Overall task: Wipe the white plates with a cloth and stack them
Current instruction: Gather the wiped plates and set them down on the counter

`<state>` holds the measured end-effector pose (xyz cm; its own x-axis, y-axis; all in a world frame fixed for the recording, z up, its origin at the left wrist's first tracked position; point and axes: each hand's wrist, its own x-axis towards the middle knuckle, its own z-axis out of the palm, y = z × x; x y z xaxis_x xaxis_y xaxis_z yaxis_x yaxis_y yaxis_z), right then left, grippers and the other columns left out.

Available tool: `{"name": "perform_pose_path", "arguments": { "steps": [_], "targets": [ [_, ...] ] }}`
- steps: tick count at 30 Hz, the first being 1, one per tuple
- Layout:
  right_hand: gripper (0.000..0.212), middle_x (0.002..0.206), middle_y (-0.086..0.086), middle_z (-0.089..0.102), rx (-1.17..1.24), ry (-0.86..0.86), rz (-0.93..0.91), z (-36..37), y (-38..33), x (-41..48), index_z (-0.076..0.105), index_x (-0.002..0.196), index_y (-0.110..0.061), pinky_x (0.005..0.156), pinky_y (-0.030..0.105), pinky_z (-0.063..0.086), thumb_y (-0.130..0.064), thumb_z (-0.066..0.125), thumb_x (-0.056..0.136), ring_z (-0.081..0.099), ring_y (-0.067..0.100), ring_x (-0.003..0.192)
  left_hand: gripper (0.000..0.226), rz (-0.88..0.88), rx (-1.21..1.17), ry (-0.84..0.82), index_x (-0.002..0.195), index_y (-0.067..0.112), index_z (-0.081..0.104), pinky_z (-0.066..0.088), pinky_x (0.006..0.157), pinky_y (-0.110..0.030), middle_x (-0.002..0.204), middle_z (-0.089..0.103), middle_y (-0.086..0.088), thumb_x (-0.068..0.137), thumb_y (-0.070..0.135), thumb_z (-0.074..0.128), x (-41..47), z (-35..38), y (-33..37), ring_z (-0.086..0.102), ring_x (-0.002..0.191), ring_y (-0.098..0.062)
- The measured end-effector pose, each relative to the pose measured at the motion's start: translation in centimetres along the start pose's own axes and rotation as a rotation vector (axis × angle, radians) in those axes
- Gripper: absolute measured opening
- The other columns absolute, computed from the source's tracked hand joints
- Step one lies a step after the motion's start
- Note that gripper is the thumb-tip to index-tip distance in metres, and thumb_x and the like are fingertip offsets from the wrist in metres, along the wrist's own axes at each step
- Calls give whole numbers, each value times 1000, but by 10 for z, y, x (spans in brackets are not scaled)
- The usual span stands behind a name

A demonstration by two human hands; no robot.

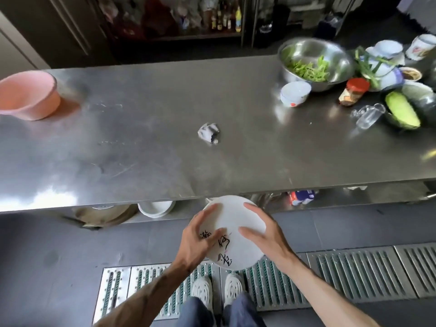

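We are standing at the steel table [165, 109], holding the white plate [236, 215] just below its near edge, out over the floor. We are judging it stiff, fairly light, glazed and slippery, likely to shatter if dropped here, so opposite rims are looking like the safest hold. Our left hand [200, 237] is curling its fingers onto the left rim, thumb on the face. Our right hand [262, 232] is lying spread, fingers fairly straight, across the right side. The crumpled cloth [208, 133] is sitting mid-table, well apart.
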<state>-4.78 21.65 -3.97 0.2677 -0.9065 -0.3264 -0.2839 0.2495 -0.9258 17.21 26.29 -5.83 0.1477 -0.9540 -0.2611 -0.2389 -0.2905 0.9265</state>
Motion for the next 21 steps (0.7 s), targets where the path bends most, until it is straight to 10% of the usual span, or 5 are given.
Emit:
{"name": "perform_pose_path", "arguments": {
  "steps": [21],
  "targets": [
    [59,131,-27,61,31,-14,-35,102,379,300,62,127,-52,95,22,49,-27,85,80,55,-5,120,61,40,1,50,134,56,58,57,97,-30,129,67,21,79,44,81,250,73,-396,63,118,-4]
  ]
}}
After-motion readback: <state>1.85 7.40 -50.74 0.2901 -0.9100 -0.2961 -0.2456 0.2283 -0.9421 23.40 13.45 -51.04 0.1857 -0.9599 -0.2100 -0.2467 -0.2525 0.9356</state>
